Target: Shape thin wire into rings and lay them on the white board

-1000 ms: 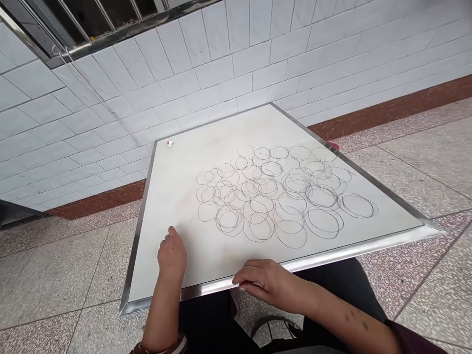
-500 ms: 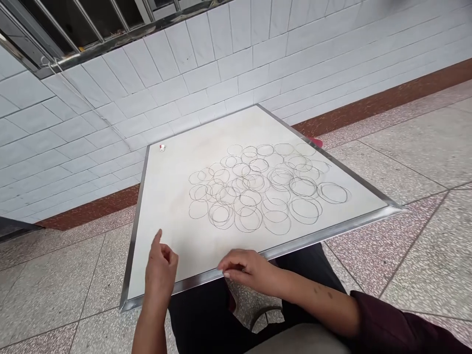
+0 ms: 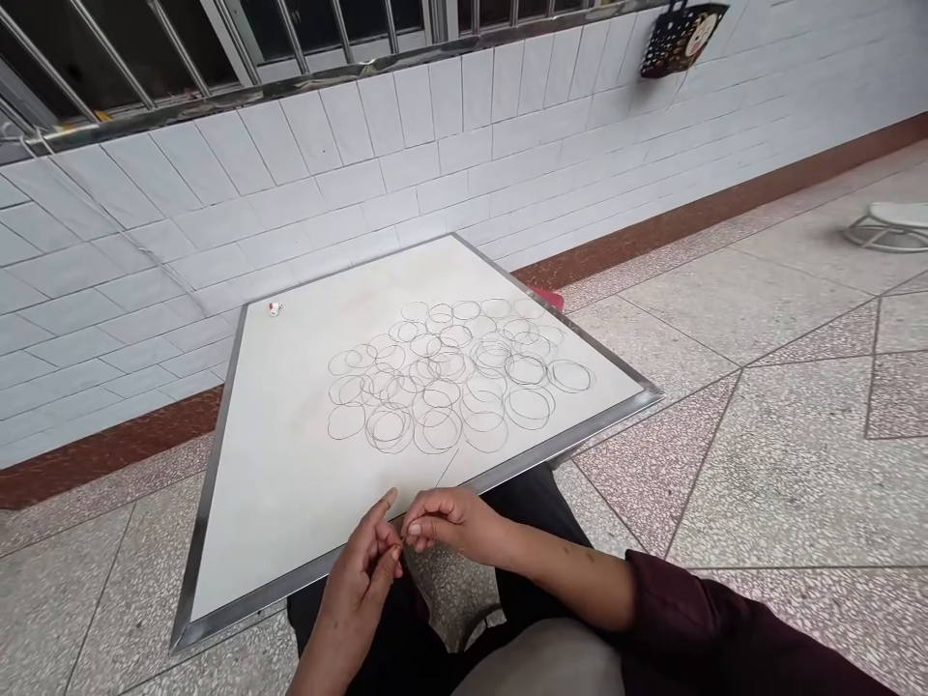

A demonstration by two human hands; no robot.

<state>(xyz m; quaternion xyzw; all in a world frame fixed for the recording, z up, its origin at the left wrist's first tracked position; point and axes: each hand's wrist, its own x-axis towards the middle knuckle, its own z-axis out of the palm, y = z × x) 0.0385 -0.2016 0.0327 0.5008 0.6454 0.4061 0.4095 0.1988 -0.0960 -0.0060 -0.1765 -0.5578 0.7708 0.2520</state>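
A: Hands?

B: Met at the near rim of the white square table with the grey metal border [image 3: 282,474]. The right hand [image 3: 464,522] pinched, thumb to forefinger, a thin, dark, wire-like strand [image 3: 448,467]. The left hand [image 3: 355,575] appeared to pinch its near end, thumb against a finger, forefinger held out.

A: Strand's position?

B: Between the fingertips, its free length slanting out over the tabletop, just short of the thin, dark, wire-like rings [image 3: 439,367].

A: Doing that step well?

B: My judgement: the two pinches wanted to stay close and light, the grip on the tip steady, the loose length clear of the rings; so fine a strand could slip or kink.

A: Counts?

B: Hands, two. Held strand, one. Rings: five along the far row; several dozen overall, overlap defeating an exact tally. Small red-and-white object [image 3: 275,308], one, far left corner. Black, white-spotted bag [image 3: 674,43], one, hung at the wall. White round-topped stool [image 3: 899,215], one, cut by the frame.
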